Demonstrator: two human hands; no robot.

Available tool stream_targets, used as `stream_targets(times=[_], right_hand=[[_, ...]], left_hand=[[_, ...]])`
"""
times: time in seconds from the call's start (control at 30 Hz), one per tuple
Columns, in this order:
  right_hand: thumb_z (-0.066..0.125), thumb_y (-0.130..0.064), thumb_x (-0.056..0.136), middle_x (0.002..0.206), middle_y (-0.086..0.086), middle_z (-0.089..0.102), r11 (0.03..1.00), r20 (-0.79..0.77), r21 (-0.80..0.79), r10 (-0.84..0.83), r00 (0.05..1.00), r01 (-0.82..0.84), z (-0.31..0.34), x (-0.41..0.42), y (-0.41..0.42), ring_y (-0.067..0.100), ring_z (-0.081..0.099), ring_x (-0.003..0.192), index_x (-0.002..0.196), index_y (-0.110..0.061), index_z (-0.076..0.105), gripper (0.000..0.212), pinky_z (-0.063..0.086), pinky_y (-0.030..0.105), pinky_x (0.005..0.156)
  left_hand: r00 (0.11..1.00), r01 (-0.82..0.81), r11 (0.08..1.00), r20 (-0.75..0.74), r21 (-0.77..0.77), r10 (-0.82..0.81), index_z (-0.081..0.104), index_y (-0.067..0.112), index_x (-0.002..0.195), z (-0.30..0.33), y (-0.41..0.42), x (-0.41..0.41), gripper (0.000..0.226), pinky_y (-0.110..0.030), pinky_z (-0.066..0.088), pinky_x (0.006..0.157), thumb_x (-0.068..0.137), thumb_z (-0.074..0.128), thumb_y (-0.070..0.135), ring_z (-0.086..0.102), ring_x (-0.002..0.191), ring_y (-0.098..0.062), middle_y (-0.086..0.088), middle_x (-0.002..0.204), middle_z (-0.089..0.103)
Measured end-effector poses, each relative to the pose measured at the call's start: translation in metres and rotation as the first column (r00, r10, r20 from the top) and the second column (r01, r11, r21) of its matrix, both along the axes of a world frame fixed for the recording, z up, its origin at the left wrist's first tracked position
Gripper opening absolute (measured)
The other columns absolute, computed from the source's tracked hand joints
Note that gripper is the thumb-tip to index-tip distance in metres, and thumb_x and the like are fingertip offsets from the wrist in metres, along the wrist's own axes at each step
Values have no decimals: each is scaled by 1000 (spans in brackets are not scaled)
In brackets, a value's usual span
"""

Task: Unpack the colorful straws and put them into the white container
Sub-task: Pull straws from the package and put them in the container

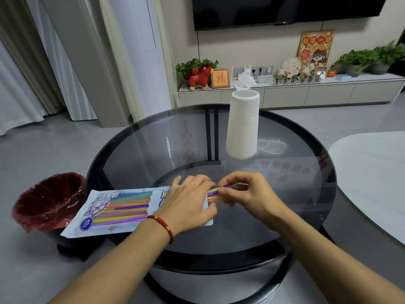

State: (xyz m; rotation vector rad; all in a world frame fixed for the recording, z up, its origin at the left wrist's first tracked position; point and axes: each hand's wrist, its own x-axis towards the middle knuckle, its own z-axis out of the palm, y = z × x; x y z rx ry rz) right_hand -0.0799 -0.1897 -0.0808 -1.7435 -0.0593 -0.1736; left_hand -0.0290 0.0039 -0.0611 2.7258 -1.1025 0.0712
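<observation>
White container (243, 126): 1 | pack (114, 211): 1, left hand (188, 205) flat on it | right hand (247, 191) pinches straws (215, 193)

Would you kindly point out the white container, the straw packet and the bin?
white container (242, 126): head view, middle of its ribbed wall.
straw packet (114, 210): head view, its clear window over the straws.
bin (47, 200): head view, its red liner.
</observation>
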Motion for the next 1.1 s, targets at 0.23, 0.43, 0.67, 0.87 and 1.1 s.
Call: stream_targets(times=[0.23,0.43,0.67,0.87,1.1], right_hand=[[82,-13,84,76,10,75,955,-65,274,-99,993,113,11,-6,-50,19,63,65,80,-16,82,5,51,22,57],[80,-71,68,80,-2,66,776,-174,624,15,985,98,11,-7,-36,11,62,66,118,-15,72,75,44,25,57],[73,-29,96,59,9,60,868,-94,377,-312,945,324,3,3,10,16,52,49,86,0,76,31,44,26,50],[75,-32,94,55,6,58,833,-83,425,-353,932,354,10,2,-4,15,52,45,85,-1,73,32,36,24,40],[66,-5,87,51,13,64,860,-5,214,-474,881,464,29,-2,-10,21,58,44,71,1,73,19,46,26,38]], left_hand=[[994,-105,987,-26,122,109,46,29,110,-6,8,8,26,-56,28,110,96,36,49,43,117,-18,7,127,44],[986,-161,982,52,95,156,42,25,106,-3,0,5,21,-51,34,103,99,32,42,46,106,-23,2,120,46],[995,-99,995,19,-6,99,36,29,98,-4,-6,-3,13,-49,34,104,97,34,42,44,101,-19,6,107,46],[998,-66,994,26,85,64,41,25,110,-10,-2,0,25,-50,33,105,102,29,45,43,104,-20,3,117,44],[998,-30,999,-47,39,32,45,29,114,-19,-5,2,33,-53,24,113,98,36,55,44,116,-15,10,121,47]])
